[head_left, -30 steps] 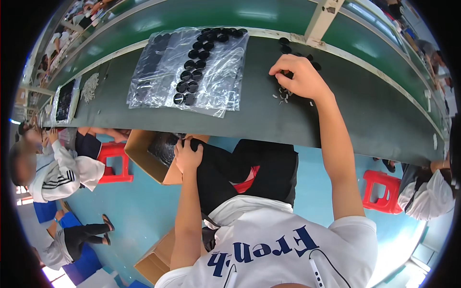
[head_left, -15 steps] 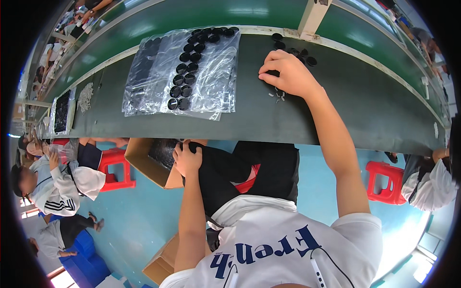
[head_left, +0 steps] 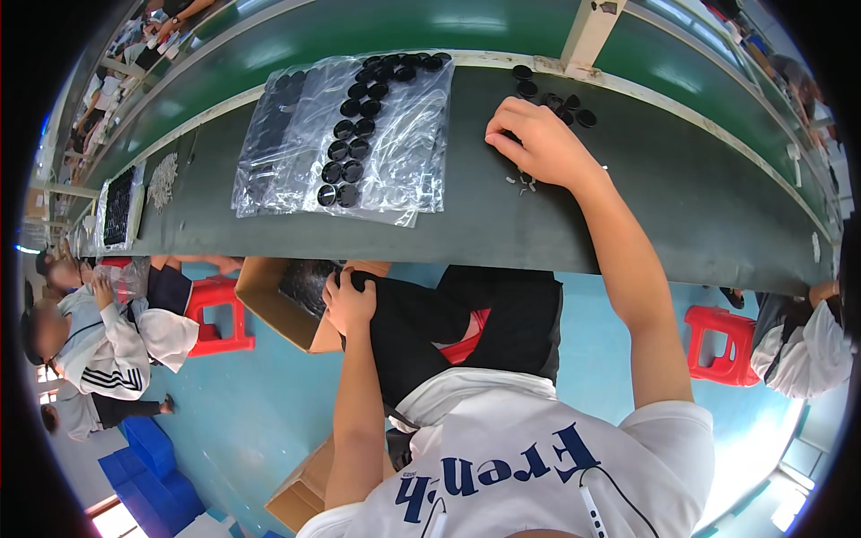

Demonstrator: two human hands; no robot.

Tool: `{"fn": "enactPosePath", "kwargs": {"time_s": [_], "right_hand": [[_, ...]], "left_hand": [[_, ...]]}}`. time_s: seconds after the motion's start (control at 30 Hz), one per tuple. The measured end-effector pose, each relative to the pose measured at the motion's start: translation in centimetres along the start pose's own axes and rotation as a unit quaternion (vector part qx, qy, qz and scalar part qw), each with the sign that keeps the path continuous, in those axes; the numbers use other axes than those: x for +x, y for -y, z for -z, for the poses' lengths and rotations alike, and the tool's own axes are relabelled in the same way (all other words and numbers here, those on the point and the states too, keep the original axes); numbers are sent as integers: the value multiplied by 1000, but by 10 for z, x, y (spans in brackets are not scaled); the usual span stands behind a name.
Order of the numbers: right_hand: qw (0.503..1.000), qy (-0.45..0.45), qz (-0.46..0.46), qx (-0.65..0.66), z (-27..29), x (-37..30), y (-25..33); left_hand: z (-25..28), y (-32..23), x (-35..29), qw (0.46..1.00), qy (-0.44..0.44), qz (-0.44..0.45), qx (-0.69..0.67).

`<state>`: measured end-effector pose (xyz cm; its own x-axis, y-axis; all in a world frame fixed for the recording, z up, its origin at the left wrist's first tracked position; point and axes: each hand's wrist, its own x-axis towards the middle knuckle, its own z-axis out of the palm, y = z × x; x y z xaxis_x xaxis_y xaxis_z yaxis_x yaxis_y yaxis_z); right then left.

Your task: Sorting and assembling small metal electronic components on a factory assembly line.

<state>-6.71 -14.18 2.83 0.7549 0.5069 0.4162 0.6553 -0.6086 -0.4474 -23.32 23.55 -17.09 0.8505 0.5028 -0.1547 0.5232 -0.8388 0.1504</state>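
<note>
My right hand (head_left: 538, 143) is over the table at the right, its fingers curled in toward the thumb. A dark patch shows between thumb and fingers, but I cannot tell whether it is a held piece. Small white pieces (head_left: 525, 184) lie just below this hand. Beyond it are several loose black round caps (head_left: 586, 117). My left hand (head_left: 350, 300) lies on my knee with its fingers spread over the black trousers, holding nothing. Left of my right hand, black round caps (head_left: 346, 195) stand in a bent double row on clear plastic bags (head_left: 413, 170).
An open cardboard box (head_left: 260, 291) is beside my left knee. White pieces (head_left: 162, 179) are heaped at the table's left, near a tray of black parts (head_left: 117, 208). A post (head_left: 587, 36) rises at the back edge. Red stools (head_left: 720, 345) and other people flank me.
My right hand stays over nearly the same spot, its fingers shifted slightly. The whole view has moved a little. At the lower left, a person in the background has moved.
</note>
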Motion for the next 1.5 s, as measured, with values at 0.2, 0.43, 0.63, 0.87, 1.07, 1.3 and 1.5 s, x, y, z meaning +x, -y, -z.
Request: {"fn": "enactPosePath", "kwargs": {"time_s": [0.2,0.43,0.63,0.87,1.07,1.3,1.5], "right_hand": [[1000,-26,4,1,7,17,7],[999,-49,1,-12,7,17,31],[999,-41,3,-18,16,7,15],[996,-85,-19,-26,14,4,11],[992,-86,-44,85,16,5,16],[991,-102,-26,86,8,1,12],[991,-123,-34,32,18,-6,0]], "left_hand": [[13,-5,0,1000,4,1,-16],[6,8,5,1000,10,10,-9],[9,2,13,996,86,-2,-17],[25,-27,24,991,124,-57,-10],[9,-46,26,989,59,-128,49],[35,-81,-6,981,59,-154,103],[45,-107,-6,978,133,-123,104]]}}
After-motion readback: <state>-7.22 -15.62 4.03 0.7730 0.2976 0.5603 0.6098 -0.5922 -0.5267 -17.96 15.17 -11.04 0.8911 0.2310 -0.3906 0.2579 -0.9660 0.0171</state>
